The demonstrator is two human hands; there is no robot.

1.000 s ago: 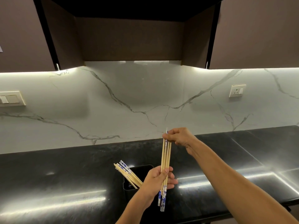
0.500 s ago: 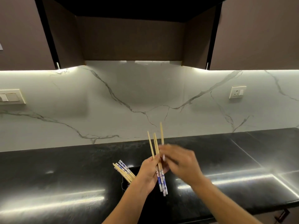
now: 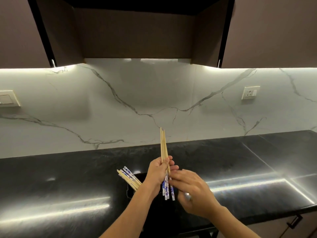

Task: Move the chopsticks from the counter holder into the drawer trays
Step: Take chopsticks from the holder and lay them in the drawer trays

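Above the black bench [image 3: 68,177], the left hand [image 3: 157,170] holds a bundle of chopsticks [image 3: 164,152] nearly upright, its grip pressed together around their middle; bare wooden tips point up, blue-patterned ends hang below the fist. The right hand [image 3: 190,189] is just beside those lower ends, blurred; whether its grip pinches anything cannot be determined. Behind the left wrist, a dark holder [image 3: 131,191] stands on the bench with further chopsticks [image 3: 128,177] leaning out to the left.
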